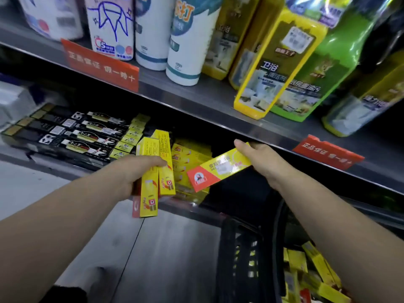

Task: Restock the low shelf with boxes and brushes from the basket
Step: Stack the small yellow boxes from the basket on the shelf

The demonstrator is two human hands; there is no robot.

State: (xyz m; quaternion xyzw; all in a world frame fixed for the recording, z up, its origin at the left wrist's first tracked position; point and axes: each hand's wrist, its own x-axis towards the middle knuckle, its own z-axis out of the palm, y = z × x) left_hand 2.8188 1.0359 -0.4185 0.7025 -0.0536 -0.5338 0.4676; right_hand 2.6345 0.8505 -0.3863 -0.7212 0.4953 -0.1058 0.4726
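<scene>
Low shelf carries a yellow stack beside black cartons; the upper shelf lip overhangs my approach. Basket, lower right, holds more boxes. My left hand grips a bundle of boxes; my right hand pinches a single box by its end. Judged light, stiff, slick card; hold the long edges.

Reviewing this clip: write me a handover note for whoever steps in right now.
Left hand grips a bundle of yellow boxes, held upright.
Right hand holds one yellow-and-red box in front of the low shelf.
Done: a stack of yellow boxes lies on that shelf, beside black boxes.
Left: shelve the held boxes, then empty the basket, which holds spare boxes. No brushes visible.
</scene>
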